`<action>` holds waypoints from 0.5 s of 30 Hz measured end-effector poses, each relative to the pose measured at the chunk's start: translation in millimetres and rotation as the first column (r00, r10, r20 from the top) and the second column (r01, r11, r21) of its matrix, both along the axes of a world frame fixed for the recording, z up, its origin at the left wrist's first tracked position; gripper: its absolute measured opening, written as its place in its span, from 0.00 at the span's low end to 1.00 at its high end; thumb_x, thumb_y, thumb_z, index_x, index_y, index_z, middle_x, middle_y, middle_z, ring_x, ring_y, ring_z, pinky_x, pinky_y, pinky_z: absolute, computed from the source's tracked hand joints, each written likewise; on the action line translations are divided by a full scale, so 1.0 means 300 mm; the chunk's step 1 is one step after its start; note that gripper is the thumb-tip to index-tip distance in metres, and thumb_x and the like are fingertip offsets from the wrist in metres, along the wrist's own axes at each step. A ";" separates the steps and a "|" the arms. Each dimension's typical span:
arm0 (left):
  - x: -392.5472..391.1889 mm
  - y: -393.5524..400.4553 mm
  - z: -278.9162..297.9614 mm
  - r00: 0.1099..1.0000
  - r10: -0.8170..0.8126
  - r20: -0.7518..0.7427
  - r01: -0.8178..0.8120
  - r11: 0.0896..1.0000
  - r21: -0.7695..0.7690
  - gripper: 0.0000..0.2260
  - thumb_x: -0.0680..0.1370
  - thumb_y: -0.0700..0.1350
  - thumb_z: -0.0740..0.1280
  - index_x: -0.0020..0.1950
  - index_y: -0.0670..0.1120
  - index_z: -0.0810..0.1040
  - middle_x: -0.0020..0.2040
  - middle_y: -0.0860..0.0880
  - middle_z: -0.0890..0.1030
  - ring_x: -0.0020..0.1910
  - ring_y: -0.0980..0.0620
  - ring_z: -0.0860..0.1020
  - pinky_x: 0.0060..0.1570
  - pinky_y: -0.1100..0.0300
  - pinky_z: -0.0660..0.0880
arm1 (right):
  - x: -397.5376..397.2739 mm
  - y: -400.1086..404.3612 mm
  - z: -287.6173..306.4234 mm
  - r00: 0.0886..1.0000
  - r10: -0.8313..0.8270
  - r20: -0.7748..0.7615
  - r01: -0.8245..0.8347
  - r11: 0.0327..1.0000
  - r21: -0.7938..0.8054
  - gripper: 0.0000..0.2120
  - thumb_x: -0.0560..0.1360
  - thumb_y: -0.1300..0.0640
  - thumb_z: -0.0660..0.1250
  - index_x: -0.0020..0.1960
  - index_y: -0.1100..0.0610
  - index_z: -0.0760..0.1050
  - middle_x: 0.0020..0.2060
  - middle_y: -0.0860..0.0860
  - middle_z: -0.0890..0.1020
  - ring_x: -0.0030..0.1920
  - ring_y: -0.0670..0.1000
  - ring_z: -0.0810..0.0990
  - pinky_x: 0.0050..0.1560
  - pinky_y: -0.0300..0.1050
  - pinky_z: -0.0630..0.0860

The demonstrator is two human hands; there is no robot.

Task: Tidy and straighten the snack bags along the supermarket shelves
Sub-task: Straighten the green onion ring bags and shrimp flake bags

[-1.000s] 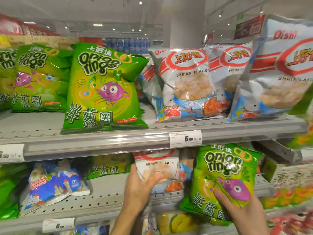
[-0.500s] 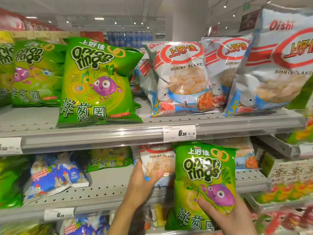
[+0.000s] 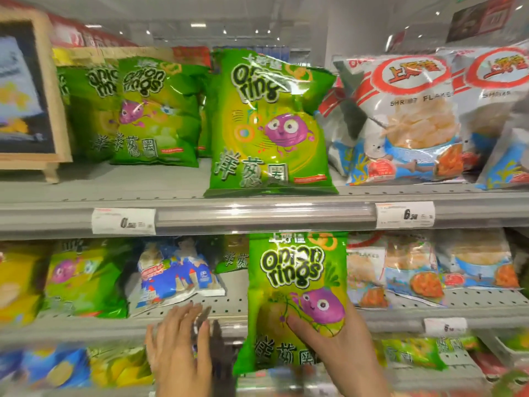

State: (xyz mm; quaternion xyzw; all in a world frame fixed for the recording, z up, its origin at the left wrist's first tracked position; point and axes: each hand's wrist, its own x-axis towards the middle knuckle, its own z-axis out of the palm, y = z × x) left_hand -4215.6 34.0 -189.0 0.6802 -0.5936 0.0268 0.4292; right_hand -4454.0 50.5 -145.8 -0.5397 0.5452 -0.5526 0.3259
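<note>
The right hand (image 3: 340, 339) grips the onion rings bag (image 3: 296, 299) at its lower right, thumb across the front; the bag stands upright, long axis vertical, in front of the middle shelf (image 3: 229, 308). The left hand (image 3: 179, 342) is open and empty, fingers spread, just left of the bag. The bare shelf gap lies up and left of the bag, on the left hand's side.

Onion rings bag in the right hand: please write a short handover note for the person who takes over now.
Right hand: holds the onion rings bag upright in front of the middle shelf, thumb on its front.
Left hand: open, empty, blurred, at the middle shelf's front edge.
Done: top shelf has onion rings bags standing left, shrimp flakes bags right.
Left: set the held bag down, probably in the gap beside the blue bag, which lies tilted and needs straightening. The lower shelf is too blurred to judge.
</note>
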 end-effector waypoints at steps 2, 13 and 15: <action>0.088 -0.003 -0.007 0.999 0.000 0.034 -0.002 0.998 0.065 0.33 0.78 0.68 0.50 0.55 0.45 0.84 0.57 0.44 0.83 0.63 0.40 0.77 0.68 0.36 0.59 | 0.095 -0.037 0.015 0.999 -0.028 -0.024 0.028 1.000 -0.013 0.34 0.56 0.33 0.82 0.57 0.48 0.81 0.48 0.40 0.87 0.50 0.41 0.85 0.57 0.49 0.80; 0.252 -0.029 -0.025 0.979 -0.114 0.171 0.109 0.993 0.038 0.26 0.67 0.55 0.57 0.52 0.42 0.86 0.50 0.40 0.84 0.53 0.37 0.83 0.55 0.25 0.69 | 0.269 -0.233 -0.029 0.925 -0.329 -0.192 0.313 0.943 -0.112 0.27 0.59 0.34 0.78 0.51 0.46 0.76 0.43 0.38 0.82 0.43 0.36 0.79 0.43 0.29 0.69; 0.257 -0.033 -0.045 0.970 -0.102 0.219 0.109 0.994 -0.019 0.26 0.69 0.55 0.58 0.51 0.39 0.85 0.51 0.37 0.84 0.54 0.37 0.83 0.52 0.25 0.71 | 0.254 -0.251 -0.036 0.928 -0.272 -0.256 0.261 0.962 -0.076 0.25 0.62 0.41 0.82 0.52 0.47 0.76 0.42 0.38 0.83 0.45 0.33 0.79 0.42 0.25 0.69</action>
